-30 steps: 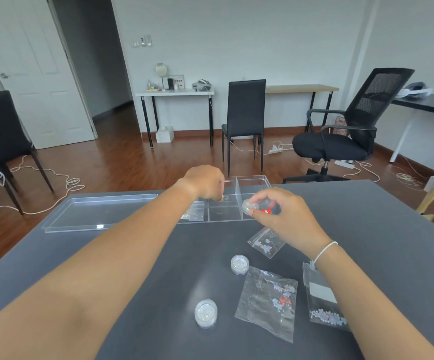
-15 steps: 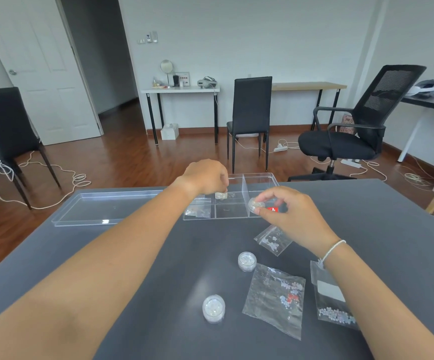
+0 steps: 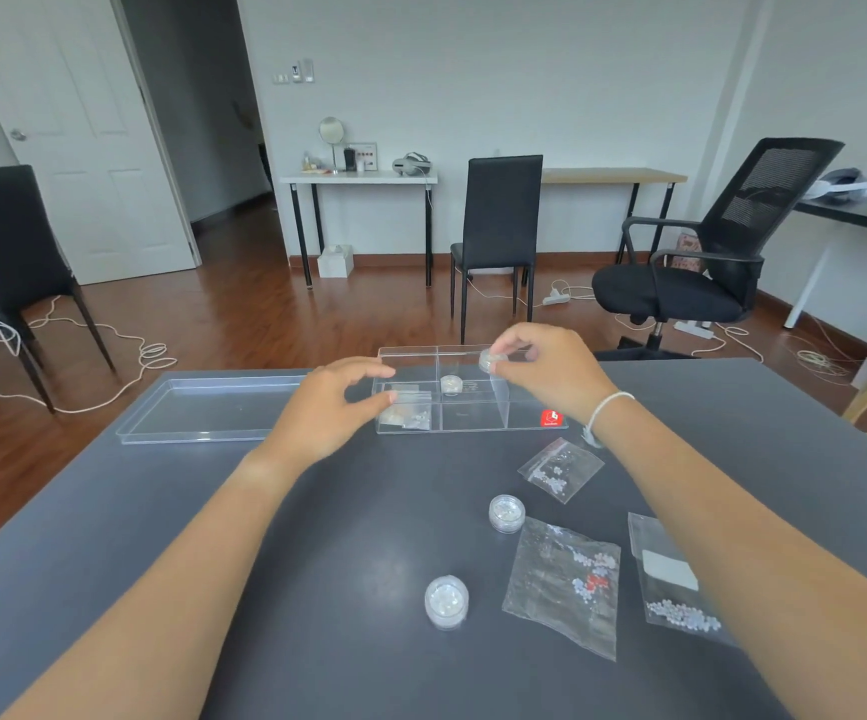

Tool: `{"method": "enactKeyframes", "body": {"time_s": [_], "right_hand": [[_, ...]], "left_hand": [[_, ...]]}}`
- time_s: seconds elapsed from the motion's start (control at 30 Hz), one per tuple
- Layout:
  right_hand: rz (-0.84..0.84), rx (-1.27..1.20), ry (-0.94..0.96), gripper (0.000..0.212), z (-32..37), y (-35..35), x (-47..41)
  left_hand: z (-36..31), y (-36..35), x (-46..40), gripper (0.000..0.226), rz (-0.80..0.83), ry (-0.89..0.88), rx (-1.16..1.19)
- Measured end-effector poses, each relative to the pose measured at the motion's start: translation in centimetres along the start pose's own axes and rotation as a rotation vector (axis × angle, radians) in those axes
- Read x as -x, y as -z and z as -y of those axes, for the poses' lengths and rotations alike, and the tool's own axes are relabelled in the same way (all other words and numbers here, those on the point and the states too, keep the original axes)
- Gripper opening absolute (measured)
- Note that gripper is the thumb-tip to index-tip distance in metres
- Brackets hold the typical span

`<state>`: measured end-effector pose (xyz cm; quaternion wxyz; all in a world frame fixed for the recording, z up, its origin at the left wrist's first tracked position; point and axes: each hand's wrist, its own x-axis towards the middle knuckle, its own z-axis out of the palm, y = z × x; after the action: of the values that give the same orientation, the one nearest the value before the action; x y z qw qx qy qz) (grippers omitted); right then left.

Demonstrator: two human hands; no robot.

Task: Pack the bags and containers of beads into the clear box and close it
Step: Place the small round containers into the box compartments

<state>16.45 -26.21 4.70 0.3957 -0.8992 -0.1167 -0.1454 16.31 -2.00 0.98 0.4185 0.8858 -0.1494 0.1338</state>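
The clear divided box (image 3: 473,426) sits open at the table's far middle, a red sticker on its near right corner. A small bag (image 3: 406,412) lies in its left compartment and a round bead container (image 3: 451,384) in a middle one. My right hand (image 3: 545,374) holds another round container (image 3: 488,360) over the box's far right part. My left hand (image 3: 340,407) hovers empty, fingers apart, just left of the box. On the table lie two round containers (image 3: 507,513) (image 3: 446,601) and three bead bags (image 3: 560,467) (image 3: 564,584) (image 3: 673,584).
The box's clear lid (image 3: 213,410) lies flat to the left on the dark grey table (image 3: 291,589). Beyond the table's far edge stand a black chair (image 3: 499,236) and an office chair (image 3: 707,262), with cables across the wooden floor.
My left hand let go of a round container in the box's middle compartment and drew back left. My right hand moved its container up over the box's far right part.
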Motion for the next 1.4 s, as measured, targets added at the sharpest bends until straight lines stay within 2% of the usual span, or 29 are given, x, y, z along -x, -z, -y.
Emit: {"method": "enactKeyframes", "body": {"time_s": [0.2,0.37,0.57,0.8,0.97,1.03,1.13,1.27,1.4], "right_hand": [[0.114,0.367,-0.019,0.008,-0.5,-1.9,-3.2],[0.211,0.709,0.035,0.013,0.1,-3.0,-4.9],[0.286,0.869,0.047,0.012,0.3,-3.3,-5.6],[0.330,0.913,0.013,0.009,0.4,-3.6,-5.9],[0.246,0.834,0.043,0.018,0.9,-2.7,-5.0],[0.187,0.729,0.073,0.023,1.3,-1.8,-4.0],[0.122,0.544,0.141,0.019,1.9,-0.4,-1.2],[0.144,0.362,0.178,0.008,2.2,0.7,3.5],[0.273,0.229,0.152,0.004,1.5,1.2,7.1]], "left_hand": [[0.6,-0.5,0.2,0.023,-0.012,-0.008,-0.054],[1.1,-0.6,0.2,0.022,-0.047,-0.039,-0.140],[1.3,-0.6,0.1,0.020,-0.050,-0.034,-0.144],[1.2,-0.5,0.2,0.020,-0.044,-0.029,-0.136],[1.2,-0.5,0.3,0.020,-0.039,-0.027,-0.136],[1.2,-0.5,0.3,0.020,-0.040,-0.025,-0.136],[1.1,-0.6,0.4,0.020,-0.042,-0.021,-0.138],[0.4,-0.5,0.6,0.024,-0.041,-0.026,-0.173],[-0.7,-0.4,1.3,0.026,-0.059,-0.050,-0.191]]}}
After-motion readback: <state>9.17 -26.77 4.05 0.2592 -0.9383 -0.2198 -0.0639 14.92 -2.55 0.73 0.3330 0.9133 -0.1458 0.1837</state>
